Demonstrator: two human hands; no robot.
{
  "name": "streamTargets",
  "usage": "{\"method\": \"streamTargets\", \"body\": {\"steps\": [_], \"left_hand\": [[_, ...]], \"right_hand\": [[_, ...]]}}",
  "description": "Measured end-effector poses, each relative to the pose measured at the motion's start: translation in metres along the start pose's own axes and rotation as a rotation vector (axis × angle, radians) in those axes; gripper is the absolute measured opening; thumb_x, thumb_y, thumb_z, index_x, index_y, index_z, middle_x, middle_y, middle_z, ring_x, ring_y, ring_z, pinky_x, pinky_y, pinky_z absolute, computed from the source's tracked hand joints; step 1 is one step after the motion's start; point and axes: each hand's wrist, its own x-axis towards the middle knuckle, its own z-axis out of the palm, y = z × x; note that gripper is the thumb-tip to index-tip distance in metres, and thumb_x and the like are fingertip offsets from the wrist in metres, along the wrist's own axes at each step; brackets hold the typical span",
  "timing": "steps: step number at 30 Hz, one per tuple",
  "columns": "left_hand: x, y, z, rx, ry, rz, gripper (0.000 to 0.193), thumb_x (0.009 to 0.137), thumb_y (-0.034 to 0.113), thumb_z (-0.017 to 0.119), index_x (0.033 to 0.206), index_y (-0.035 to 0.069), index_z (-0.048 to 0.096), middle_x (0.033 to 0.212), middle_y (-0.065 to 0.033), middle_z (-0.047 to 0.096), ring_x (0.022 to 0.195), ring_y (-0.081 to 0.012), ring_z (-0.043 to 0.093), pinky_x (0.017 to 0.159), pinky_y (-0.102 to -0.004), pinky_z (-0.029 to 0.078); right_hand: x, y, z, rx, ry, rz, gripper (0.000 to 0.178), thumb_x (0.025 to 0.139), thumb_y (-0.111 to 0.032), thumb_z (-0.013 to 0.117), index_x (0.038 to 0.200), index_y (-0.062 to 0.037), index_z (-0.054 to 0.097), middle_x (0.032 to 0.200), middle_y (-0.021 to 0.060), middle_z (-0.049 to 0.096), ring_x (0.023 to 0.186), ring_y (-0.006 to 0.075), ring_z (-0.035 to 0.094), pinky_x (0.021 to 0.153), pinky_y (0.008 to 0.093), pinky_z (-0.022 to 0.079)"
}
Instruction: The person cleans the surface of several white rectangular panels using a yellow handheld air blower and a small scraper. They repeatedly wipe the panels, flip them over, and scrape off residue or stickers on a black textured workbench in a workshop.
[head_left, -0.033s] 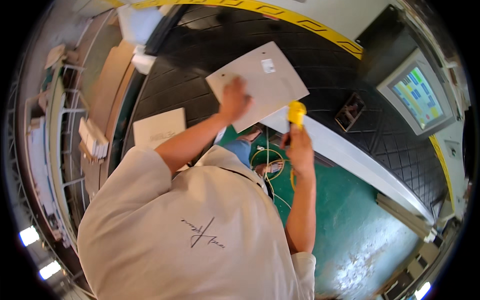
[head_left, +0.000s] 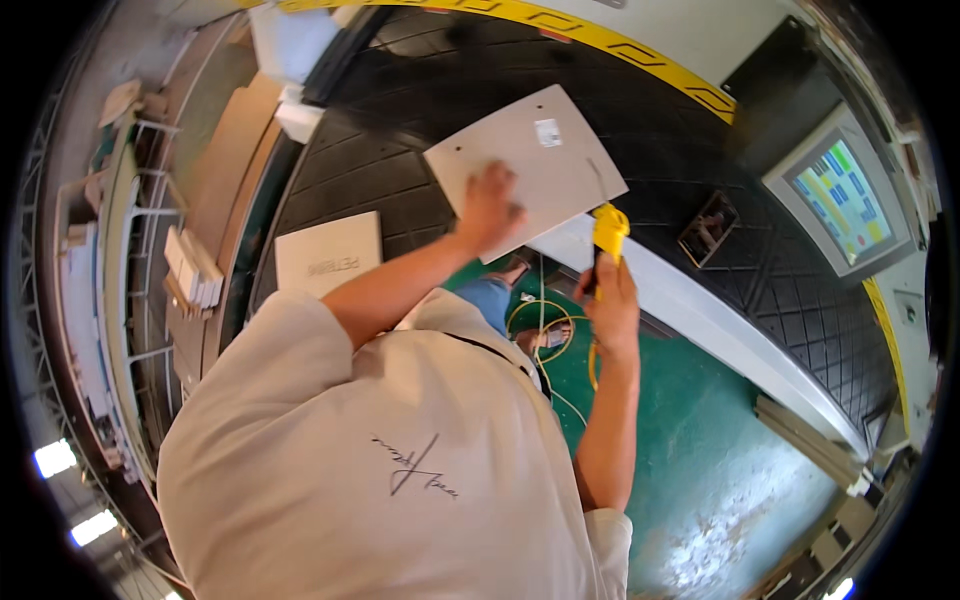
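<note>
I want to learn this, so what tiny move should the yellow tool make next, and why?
Perhaps the right hand should ease the yellow tool along the near edge of the pale panel: its head is close to that edge's right corner, and the left hand lies on the panel, seemingly steadying it.

A lit screen [head_left: 843, 200] is framed in grey on the right. Beyond the black counter [head_left: 680, 150], a yellow strip [head_left: 625, 55] is seen. On the left, small pale boards [head_left: 195, 268] are stacked.
</note>
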Motion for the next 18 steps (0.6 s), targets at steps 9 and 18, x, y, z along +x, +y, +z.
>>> {"method": "streamTargets", "body": {"steps": [9, 18], "left_hand": [[-0.01, 0.059, 0.008, 0.154, -0.121, 0.049, 0.094, 0.076, 0.01, 0.073, 0.162, 0.012, 0.035, 0.172, -0.0231, 0.013, 0.159, -0.0491, 0.007, 0.117, -0.079, 0.009], [-0.004, 0.057, 0.005, 0.057, -0.131, 0.116, 0.095, 0.077, 0.009, 0.073, 0.163, 0.011, 0.032, 0.169, -0.0288, 0.016, 0.158, -0.0523, 0.008, 0.12, -0.0769, 0.006]], "right_hand": [[-0.063, 0.008, -0.052, -0.008, -0.117, 0.099, 0.038, 0.111, -0.039, 0.047, 0.107, -0.0032, 0.06, 0.08, 0.0048, 0.064, 0.061, 0.0085, 0.05, 0.053, 0.0236, 0.038], [-0.117, 0.059, -0.065, 0.267, 0.025, 0.304, 0.043, 0.11, -0.044, 0.048, 0.099, -0.0032, 0.055, 0.091, 0.0137, 0.067, 0.07, 0.0177, 0.063, 0.056, 0.0268, 0.043]]}}
